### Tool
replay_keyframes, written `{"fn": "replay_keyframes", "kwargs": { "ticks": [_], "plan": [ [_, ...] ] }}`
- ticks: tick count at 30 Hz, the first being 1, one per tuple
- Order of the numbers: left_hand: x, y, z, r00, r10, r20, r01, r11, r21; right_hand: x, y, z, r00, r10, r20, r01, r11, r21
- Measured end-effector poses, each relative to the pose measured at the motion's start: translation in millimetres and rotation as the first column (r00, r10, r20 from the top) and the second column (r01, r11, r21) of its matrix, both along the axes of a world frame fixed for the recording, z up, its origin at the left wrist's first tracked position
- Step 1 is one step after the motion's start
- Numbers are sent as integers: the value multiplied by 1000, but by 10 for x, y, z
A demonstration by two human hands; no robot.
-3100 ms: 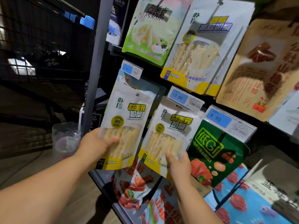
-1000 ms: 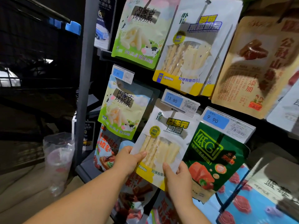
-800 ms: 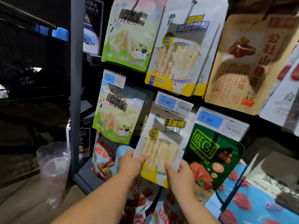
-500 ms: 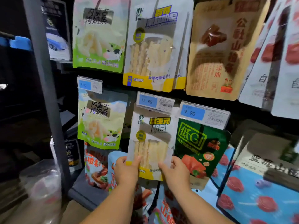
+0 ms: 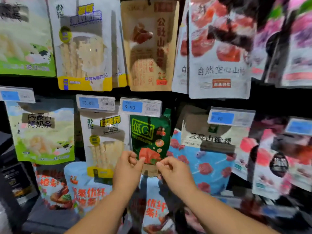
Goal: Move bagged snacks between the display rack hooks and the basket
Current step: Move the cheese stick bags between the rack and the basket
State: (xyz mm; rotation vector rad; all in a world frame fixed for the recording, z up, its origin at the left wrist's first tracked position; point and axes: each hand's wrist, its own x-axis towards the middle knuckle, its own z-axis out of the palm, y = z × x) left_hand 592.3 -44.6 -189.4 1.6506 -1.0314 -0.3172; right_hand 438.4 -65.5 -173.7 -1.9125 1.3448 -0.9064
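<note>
The white-and-yellow milk-stick bag (image 5: 104, 146) hangs on the rack under the 13.80 price tag (image 5: 95, 103), and neither hand touches it. My left hand (image 5: 128, 168) and my right hand (image 5: 172, 169) are both in front of the lower edge of the green snack bag (image 5: 150, 137), which hangs under the 9.90 tag (image 5: 141, 107). The fingers of both hands are loosely curled and hold nothing. The view is blurred. No basket is in view.
Snack bags crowd the rack: a green-and-white milk-stick bag (image 5: 42, 135) at left, a blue hawthorn bag (image 5: 202, 157) at right, a brown bag (image 5: 150, 48) above, and red-printed bags (image 5: 87, 195) below. A dark shelf edge (image 5: 42, 222) juts out at lower left.
Both hands have let go of the white-and-yellow bag, which now hangs on its hook. They have moved right, in front of the green bag. The view has swung right.
</note>
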Motion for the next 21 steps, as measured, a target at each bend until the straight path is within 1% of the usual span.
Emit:
{"fn": "replay_keyframes", "kwargs": {
  "ticks": [3,5,6,9,12,14,16,17,19,21],
  "plan": [
    [-518,19,84,967,-255,13,255,967,24,-486,113,176,1000,-25,-16,24,998,-52],
    [-884,8,108,923,-384,25,383,922,56,-852,202,310,999,-38,2,38,997,-74],
    [-1074,-4,120,898,-436,53,431,898,91,-1045,243,368,999,-41,5,42,996,-80],
    [-1671,-75,169,804,-582,125,557,809,187,-1704,339,495,994,-107,-37,102,988,-118],
    [-2328,-156,292,683,-716,146,685,697,211,-2483,428,552,970,-242,-38,235,964,-126],
    [-2811,-196,356,591,-788,170,752,615,237,-3050,522,519,924,-381,25,381,919,-97],
    [-3317,-202,371,489,-856,166,815,516,264,-3608,678,453,859,-506,75,510,858,-51],
    [-3560,-187,360,435,-887,157,843,462,276,-3863,769,415,821,-566,77,570,821,-39],
    [-4061,-132,322,334,-931,144,887,363,285,-4369,957,325,730,-683,27,684,729,-37],
    [-4511,-61,286,254,-955,156,910,290,296,-4816,1132,220,643,-765,-10,765,643,-7]
  ]
}}
